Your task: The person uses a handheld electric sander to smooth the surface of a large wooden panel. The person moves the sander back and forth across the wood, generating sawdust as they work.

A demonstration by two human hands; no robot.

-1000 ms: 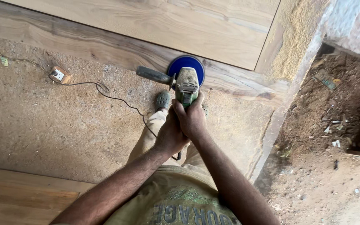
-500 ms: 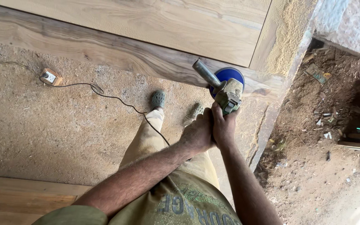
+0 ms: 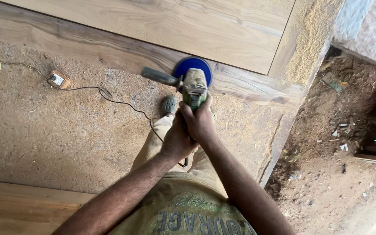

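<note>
A wide wooden panel (image 3: 162,26) lies across the far side, above the sawdust-strewn floor (image 3: 44,130). On its near edge sits a green grinder (image 3: 194,87) with a blue disc (image 3: 188,66). The right hand (image 3: 199,122) and left hand (image 3: 177,139) have fingers wrapped around its body.

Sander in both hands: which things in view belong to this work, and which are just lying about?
In use: green sander with blue disc, gripped by left hand and right hand; wooden panel; cord; socket block.
Lying about: sawdust pile; rubble; stone block.
</note>
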